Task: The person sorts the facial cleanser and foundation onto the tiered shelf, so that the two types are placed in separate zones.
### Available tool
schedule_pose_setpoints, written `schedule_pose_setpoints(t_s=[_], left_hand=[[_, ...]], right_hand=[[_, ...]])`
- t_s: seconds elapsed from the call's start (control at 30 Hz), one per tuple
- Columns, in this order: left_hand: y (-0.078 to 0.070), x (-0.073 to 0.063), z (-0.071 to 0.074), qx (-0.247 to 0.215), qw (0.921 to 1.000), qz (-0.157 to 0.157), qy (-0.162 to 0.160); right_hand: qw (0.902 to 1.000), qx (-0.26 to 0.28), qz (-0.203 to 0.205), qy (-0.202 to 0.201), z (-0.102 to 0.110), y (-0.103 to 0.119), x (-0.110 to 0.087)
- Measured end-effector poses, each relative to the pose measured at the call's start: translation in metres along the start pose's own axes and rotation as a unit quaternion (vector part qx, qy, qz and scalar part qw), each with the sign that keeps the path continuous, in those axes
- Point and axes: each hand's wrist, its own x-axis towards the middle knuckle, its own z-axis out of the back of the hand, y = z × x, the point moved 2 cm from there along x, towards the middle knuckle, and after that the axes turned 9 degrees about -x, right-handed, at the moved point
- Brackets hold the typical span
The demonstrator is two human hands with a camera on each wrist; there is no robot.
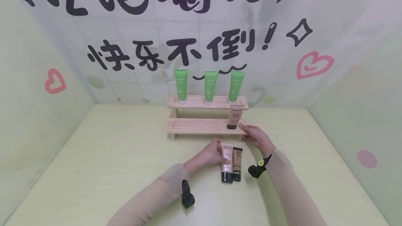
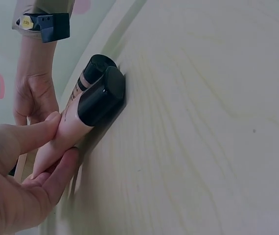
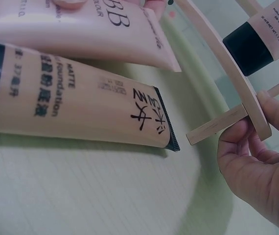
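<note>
Thumb and fingers of my left hand [image 1: 211, 153] pinch a pink BB cream tube [image 1: 227, 165] with a black cap, cap toward me, low over the table. Right beside it lies a tan foundation tube [image 1: 237, 165], its crimped end toward the rack. My right hand [image 1: 255, 136] grips the right end of the lower shelf of a two-tier wooden rack [image 1: 198, 126], thumb on top and fingers beneath in the right wrist view. Another BB cream tube [image 1: 235, 117] stands cap-down on that shelf, close to the right thumb.
Three green tubes [image 1: 209, 87] stand spaced along the rack's upper shelf. Behind the rack rises a white printed wall [image 1: 141, 27] with black lettering, and side panels flank the pale wooden table [image 1: 125, 142].
</note>
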Motion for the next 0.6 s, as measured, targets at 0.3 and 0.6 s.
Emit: schedule_pose_setpoints(t_s=[0.3, 0.6], left_hand=[[-0.0019, -0.0018, 0.0000, -0.047, 0.9988, -0.009, -0.007], [-0.0029, -0.0042, 0.0007, -0.056, 0.9982, -0.017, -0.007]], right_hand=[[0.9998, 0.017, -0.005, 0.002, 0.0012, -0.0015, 0.0005], [0.9999, 0.015, -0.005, 0.004, 0.0006, -0.0005, 0.0008]])
